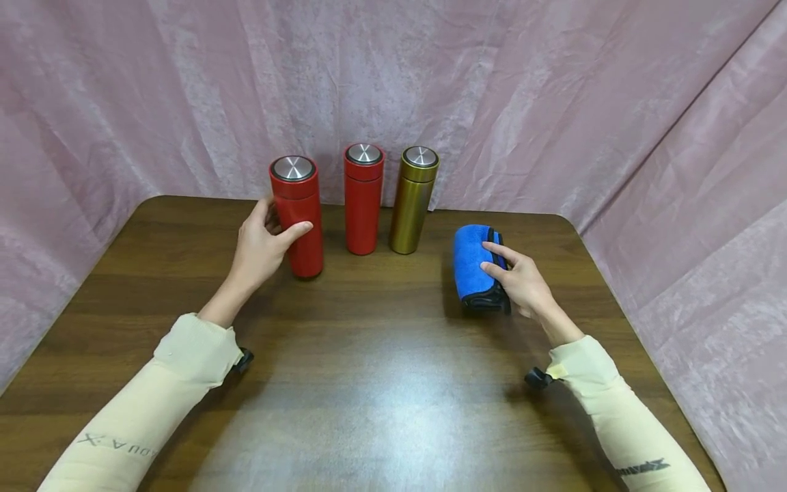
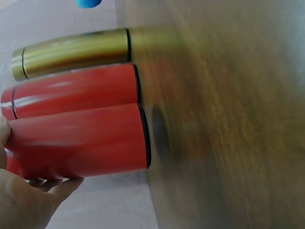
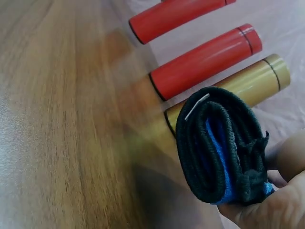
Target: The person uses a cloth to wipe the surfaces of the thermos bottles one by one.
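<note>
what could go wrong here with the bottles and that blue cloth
Two risks stand out. The left hand grips the nearer red bottle just beside the other red bottle; a sideways swing might knock that one into the gold bottle close by, and tall, narrow shapes could topple. The right hand holds the folded blue cloth by one side, so its layers may come loose.

Your left hand (image 1: 258, 251) grips a smooth, silver-topped red bottle (image 1: 300, 208) round its middle, near upright, capped above your fingers. Your right hand (image 1: 521, 279) pinches a folded, black-edged blue cloth (image 1: 471, 261), most of it left of your fingertips.
</note>
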A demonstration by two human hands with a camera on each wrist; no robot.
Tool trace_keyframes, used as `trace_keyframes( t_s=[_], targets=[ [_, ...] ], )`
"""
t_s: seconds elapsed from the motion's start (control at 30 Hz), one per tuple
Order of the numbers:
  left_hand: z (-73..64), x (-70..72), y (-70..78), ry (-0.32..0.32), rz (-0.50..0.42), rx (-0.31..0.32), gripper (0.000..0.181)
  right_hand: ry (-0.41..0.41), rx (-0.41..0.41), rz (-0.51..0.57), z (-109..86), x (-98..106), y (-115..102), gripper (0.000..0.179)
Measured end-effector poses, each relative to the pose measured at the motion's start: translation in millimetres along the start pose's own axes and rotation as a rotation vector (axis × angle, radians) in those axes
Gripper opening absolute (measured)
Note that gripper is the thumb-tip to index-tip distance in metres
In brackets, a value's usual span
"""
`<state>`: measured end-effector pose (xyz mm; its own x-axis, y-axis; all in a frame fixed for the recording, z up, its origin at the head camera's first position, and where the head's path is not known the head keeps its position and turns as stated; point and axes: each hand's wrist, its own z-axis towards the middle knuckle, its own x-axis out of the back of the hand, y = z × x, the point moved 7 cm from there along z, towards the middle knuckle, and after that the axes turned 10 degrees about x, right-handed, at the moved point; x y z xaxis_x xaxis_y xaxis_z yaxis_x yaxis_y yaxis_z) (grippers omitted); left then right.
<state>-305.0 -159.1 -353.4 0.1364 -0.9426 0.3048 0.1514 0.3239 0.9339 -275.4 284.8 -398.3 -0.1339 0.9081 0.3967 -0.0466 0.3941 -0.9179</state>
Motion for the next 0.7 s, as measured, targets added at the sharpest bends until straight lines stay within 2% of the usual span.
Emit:
trace_keyframes(
  t_s=[0.2,0.37,0.57,0.7],
  targets=[
    [-21.8,-4.3,5.3,-0.044,-0.022,0.013,0.07,-0.021,-0.028,0.159,-13.1,4,-4,0.058],
    [-41.5,-10.2,10.9,-0.081,-0.052,0.009,0.066,-0.05,-0.036,0.18,-20.8,6,-6,0.06],
    [-61.8,-18.5,16.2,-0.122,-0.075,-0.005,0.063,-0.057,-0.028,0.128,-27.4,7,-6,0.059],
    [-73.3,-26.3,18.0,-0.161,-0.077,0.005,0.063,-0.063,-0.049,0.166,-31.8,5,-4,0.059]
  ],
)
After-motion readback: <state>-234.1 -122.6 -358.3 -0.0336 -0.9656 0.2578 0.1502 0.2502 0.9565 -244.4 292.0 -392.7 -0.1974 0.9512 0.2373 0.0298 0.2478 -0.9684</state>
